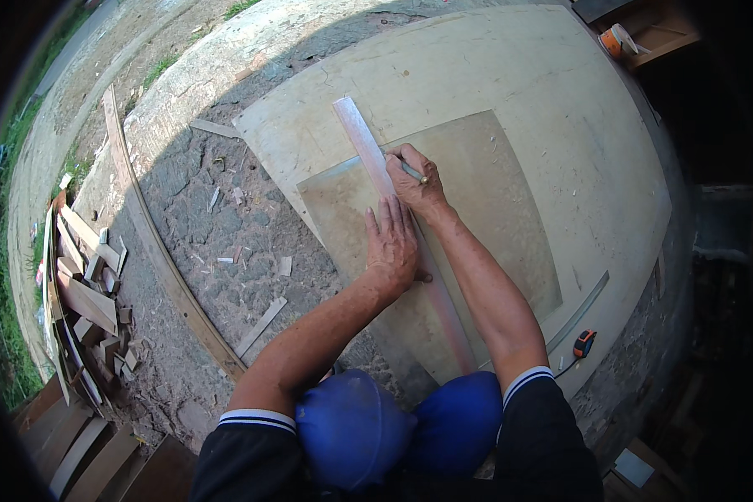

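Note:
A long, pale straightedge (pixel 360 138) lies across a thin, translucent brownish sheet (pixel 502 226), running from its far left part toward my knees. Under that sheet spreads a larger cream board (pixel 594 167). My left hand (pixel 391 249) rests on the straightedge, fingers stretched out over it and thumb toward its right side. Just beyond, my right hand (pixel 418 188) is closed round a slim pen (pixel 413 173) beside the straightedge's right edge. The pen's tip is hidden by my fingers, so I cannot tell if it touches the sheet.
At the board's right lie an orange and black tape measure (pixel 585 343) and a narrow strip (pixel 579 311). A long wooden strip (pixel 163 259) and a heap of wood offcuts (pixel 92 297) lie on rough ground to the left. An orange and white tub (pixel 617 40) stands far right.

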`<state>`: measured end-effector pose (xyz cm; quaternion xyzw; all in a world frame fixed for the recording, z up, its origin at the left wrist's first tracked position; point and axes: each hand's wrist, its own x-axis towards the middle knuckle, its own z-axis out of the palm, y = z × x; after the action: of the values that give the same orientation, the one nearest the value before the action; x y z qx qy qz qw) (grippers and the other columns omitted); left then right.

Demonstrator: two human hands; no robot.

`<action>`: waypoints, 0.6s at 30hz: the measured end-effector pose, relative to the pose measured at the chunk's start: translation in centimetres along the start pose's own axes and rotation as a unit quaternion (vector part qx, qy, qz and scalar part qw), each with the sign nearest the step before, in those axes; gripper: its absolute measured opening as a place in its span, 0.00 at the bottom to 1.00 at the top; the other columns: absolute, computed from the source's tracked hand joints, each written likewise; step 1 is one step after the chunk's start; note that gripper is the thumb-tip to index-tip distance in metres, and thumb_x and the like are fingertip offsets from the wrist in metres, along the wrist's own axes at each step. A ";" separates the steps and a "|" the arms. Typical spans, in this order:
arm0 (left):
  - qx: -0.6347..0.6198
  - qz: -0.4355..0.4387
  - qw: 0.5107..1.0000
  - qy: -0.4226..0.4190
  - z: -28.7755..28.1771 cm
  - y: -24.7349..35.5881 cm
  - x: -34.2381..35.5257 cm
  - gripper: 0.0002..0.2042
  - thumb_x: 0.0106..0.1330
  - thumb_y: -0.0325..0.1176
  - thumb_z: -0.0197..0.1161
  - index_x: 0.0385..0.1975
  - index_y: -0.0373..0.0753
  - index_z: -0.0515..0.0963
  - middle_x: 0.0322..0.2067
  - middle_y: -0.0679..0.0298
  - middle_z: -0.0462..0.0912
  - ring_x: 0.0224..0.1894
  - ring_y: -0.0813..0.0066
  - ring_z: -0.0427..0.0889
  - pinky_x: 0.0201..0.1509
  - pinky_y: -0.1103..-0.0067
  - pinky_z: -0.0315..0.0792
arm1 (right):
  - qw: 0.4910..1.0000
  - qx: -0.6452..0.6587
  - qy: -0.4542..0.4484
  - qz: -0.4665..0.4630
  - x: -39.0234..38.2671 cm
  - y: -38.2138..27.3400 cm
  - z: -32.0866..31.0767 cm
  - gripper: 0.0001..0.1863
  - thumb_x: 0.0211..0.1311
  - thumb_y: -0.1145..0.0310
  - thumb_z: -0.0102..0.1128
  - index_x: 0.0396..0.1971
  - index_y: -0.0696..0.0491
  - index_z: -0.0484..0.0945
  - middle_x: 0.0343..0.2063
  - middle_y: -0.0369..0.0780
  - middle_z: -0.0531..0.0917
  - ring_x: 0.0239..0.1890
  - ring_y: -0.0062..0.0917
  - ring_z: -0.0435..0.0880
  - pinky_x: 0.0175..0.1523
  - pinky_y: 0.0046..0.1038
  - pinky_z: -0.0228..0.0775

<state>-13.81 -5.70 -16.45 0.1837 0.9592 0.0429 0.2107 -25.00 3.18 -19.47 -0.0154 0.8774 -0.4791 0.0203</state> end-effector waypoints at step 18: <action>-0.027 0.002 1.000 0.009 0.0 0.4 0.0 0.69 0.43 0.68 0.75 0.73 0.20 0.47 0.75 0.36 0.46 0.79 0.39 0.42 0.77 0.43 0.42 | 0.988 -0.030 -0.125 0.083 -25.8 2.2 -13.1 0.12 0.70 0.65 0.56 0.46 0.57 0.79 0.36 0.50 0.86 0.38 0.39 0.88 0.46 0.37 0.78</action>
<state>-13.71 -5.35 -16.37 0.1792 0.9593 0.0710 0.2064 0.12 16.62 -13.70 -0.0032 0.8803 -0.4432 0.1689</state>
